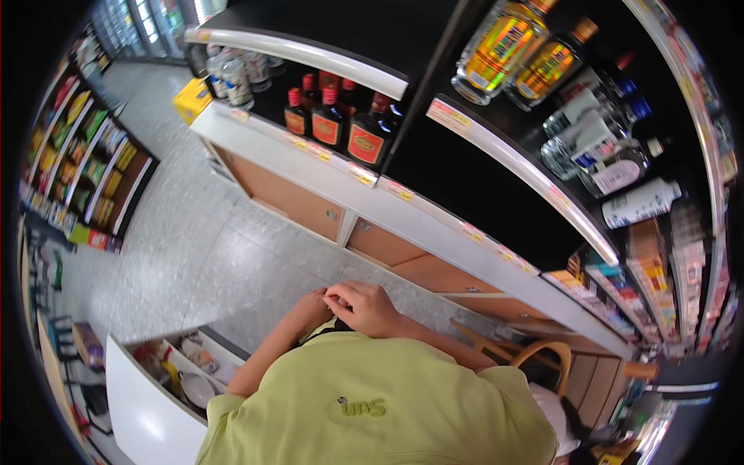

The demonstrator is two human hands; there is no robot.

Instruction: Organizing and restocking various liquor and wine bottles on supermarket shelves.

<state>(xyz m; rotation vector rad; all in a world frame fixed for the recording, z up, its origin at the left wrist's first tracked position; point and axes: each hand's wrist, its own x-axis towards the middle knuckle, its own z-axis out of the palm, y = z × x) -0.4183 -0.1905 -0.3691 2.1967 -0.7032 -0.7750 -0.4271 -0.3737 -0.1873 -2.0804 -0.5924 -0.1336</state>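
Observation:
My left hand [314, 309] and my right hand [365, 307] meet in front of my waist, just beyond my yellow-green shirt [372, 401]. The right hand's curled fingers touch the left hand near its knuckles. Whether anything small sits between them is hidden. Below the hands, a strip of something black shows against the shirt's edge. To my left an open white drawer [148, 401] holds packets [200, 354] and a white round dish [197, 388].
Ahead runs a shelf unit [290, 151] with red-labelled bottles [328, 119], clear bottles [235, 78] and gold-labelled bottles [503, 46]; wooden cabinet doors [285, 192] lie beneath. A snack rack [87, 157] stands left. At right are a wooden chair [543, 351] and another person's white sleeve [549, 415].

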